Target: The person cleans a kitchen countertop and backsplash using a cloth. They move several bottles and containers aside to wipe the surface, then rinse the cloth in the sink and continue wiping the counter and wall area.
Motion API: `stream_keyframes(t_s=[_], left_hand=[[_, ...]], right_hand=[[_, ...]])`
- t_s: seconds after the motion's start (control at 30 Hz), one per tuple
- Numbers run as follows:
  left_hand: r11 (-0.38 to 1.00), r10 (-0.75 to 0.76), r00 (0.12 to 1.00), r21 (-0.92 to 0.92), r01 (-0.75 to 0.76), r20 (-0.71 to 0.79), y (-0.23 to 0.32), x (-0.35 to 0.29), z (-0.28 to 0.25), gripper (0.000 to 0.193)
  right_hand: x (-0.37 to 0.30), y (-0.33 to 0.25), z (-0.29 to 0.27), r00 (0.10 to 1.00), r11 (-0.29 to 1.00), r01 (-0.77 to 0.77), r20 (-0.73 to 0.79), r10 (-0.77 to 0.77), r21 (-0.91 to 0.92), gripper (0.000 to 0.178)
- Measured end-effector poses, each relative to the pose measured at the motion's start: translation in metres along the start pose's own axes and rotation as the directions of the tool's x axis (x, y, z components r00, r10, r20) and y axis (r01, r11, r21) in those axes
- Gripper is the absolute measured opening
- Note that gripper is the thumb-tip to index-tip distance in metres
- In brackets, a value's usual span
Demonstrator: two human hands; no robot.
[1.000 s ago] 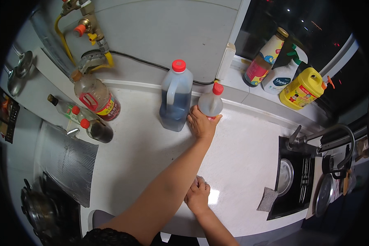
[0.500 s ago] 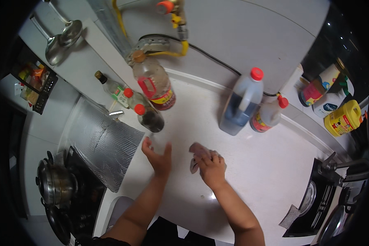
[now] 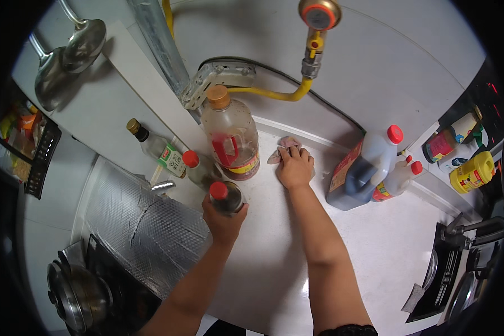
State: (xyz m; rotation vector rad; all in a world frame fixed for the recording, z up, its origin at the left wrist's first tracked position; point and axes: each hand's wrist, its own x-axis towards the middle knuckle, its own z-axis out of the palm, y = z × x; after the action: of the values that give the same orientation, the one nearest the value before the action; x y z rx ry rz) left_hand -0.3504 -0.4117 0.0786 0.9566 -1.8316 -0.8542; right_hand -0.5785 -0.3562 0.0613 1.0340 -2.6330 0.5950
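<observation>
My left hand [image 3: 224, 224] is wrapped round a dark bottle with a red cap [image 3: 227, 198], thumb on one side and fingers on the other. Just behind that bottle stand a second red-capped bottle [image 3: 200, 169] and a large clear jug with an orange cap [image 3: 232, 134]. Farther left leans a green-labelled bottle [image 3: 161, 150]. Near the back wall my right hand [image 3: 295, 169] presses a crumpled greyish-pink cloth [image 3: 288, 144] onto the white countertop [image 3: 274, 252]; the cloth shows beyond its fingertips.
To the right stand a big jug of dark liquid [image 3: 361, 168] and a smaller red-capped bottle [image 3: 395, 182]. Silver foil matting [image 3: 145, 224] lies beside the stove with a metal pot [image 3: 75, 294]. A yellow gas hose [image 3: 274, 94] runs along the wall; a sink [image 3: 439, 280] is at right.
My left hand, open and empty before, has closed round the dark bottle. My right hand has pushed the cloth from mid-counter toward the back wall. The view has shifted too.
</observation>
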Motion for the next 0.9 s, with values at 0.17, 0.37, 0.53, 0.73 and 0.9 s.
stream_keyframes(t_s=[0.17,0.37,0.53,0.73,0.9], left_hand=[[0.993,0.037,0.989,0.105,-0.053,0.145,-0.003,0.006,-0.028,0.091],[0.988,0.1,0.956,0.084,-0.128,0.275,-0.001,0.012,-0.033,0.085],[0.991,0.093,0.955,0.069,-0.117,0.28,-0.016,0.007,-0.032,0.085],[0.984,0.081,0.952,0.126,-0.123,0.296,-0.015,0.009,-0.036,0.091],[0.99,0.073,0.968,0.096,-0.099,0.24,-0.01,0.009,-0.037,0.089]], right_hand=[[-0.028,0.006,-0.037,0.952,0.932,0.232,0.133,-0.277,0.28,0.047],[0.077,-0.018,0.02,0.917,0.662,0.351,-0.1,-0.386,0.662,0.046],[0.071,-0.032,0.064,0.935,0.909,0.263,0.148,-0.323,0.323,0.047],[-0.033,-0.018,-0.015,0.996,0.915,0.085,-0.027,-0.081,0.393,0.03],[-0.132,-0.025,-0.075,0.926,0.813,0.369,-0.099,-0.365,0.45,0.027]])
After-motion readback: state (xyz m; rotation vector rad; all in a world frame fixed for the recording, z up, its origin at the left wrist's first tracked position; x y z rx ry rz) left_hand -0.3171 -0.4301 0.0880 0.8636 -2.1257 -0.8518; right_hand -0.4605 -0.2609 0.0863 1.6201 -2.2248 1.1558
